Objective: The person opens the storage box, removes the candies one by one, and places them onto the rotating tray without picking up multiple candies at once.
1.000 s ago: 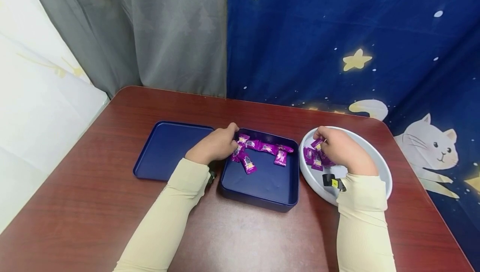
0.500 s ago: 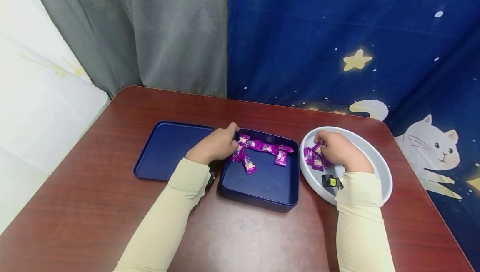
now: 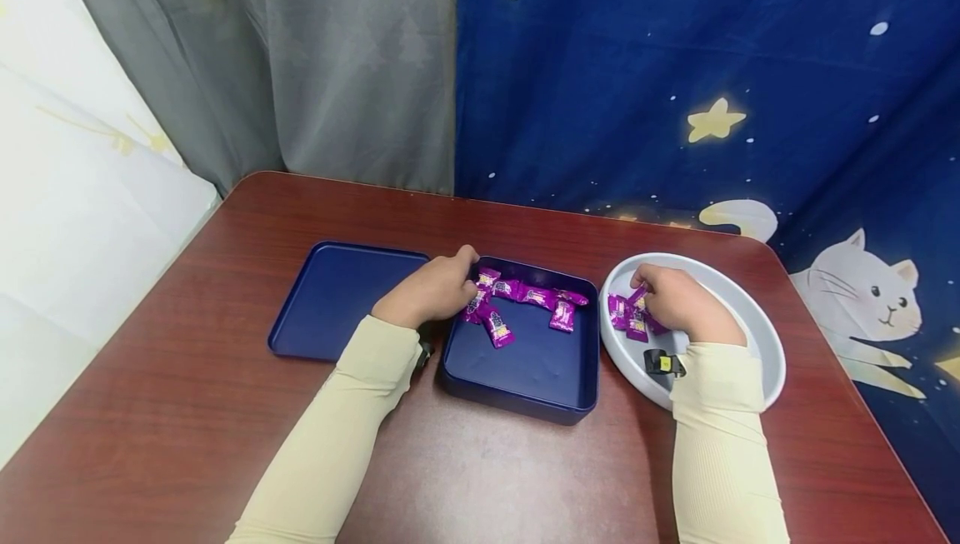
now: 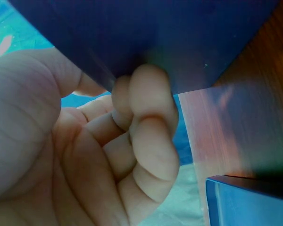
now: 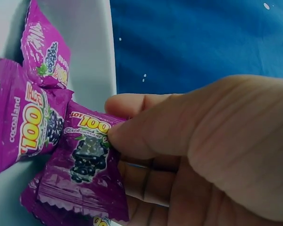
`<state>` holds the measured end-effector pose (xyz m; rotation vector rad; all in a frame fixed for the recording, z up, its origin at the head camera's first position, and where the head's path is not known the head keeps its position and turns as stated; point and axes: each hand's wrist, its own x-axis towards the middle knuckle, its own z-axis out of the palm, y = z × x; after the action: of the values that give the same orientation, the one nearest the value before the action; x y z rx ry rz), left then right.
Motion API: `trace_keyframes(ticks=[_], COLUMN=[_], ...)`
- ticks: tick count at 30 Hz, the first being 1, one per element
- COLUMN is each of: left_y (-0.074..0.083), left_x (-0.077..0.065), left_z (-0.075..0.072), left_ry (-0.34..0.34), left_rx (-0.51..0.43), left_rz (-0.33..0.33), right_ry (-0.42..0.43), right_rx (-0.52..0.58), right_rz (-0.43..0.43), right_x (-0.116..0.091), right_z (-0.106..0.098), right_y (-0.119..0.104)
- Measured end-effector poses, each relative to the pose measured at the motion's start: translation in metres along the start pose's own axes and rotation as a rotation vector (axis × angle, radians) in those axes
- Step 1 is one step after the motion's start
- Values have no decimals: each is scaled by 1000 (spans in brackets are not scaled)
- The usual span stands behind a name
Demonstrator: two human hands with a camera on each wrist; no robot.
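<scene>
My left hand (image 3: 431, 290) grips the left wall of a navy blue box (image 3: 536, 373) near its far corner. In the left wrist view its curled fingers (image 4: 151, 99) press the outside of the box wall. Several purple wrapped candies (image 3: 498, 329) lie inside, mostly along the far and left sides. On the right, my right hand (image 3: 693, 302) reaches into a round white tray (image 3: 761, 344). The right wrist view shows thumb and forefinger pinching the top edge of a blackcurrant candy (image 5: 82, 165). More candies (image 5: 30, 117) lie against it, at the tray's left side.
A flat navy lid (image 3: 330, 302) lies to the left of the box, partly behind the left hand and sleeve. The reddish-brown table (image 3: 165, 344) backs onto a grey curtain (image 3: 360, 69) and a blue starry curtain (image 3: 600, 69).
My right hand has shifted slightly towards me within the tray, its fingers still at the candies. The left hand and the box have stayed put.
</scene>
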<state>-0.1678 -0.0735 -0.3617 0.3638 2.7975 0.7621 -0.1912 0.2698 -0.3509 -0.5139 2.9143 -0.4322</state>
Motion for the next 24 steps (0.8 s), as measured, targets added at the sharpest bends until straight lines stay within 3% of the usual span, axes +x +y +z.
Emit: trace_keyframes(ticks=[12,24], left_y=[0,1], left_x=[0,0], left_z=[0,-1], left_ry=[-4,-12], left_rx=[-3,-8], left_rz=[-12,-16], right_ry=[-37,-17], right_rx=[1,-2], right_rz=[35,21], right_x=[1,-3], right_z=[-2,-9], right_y=[-1,-6])
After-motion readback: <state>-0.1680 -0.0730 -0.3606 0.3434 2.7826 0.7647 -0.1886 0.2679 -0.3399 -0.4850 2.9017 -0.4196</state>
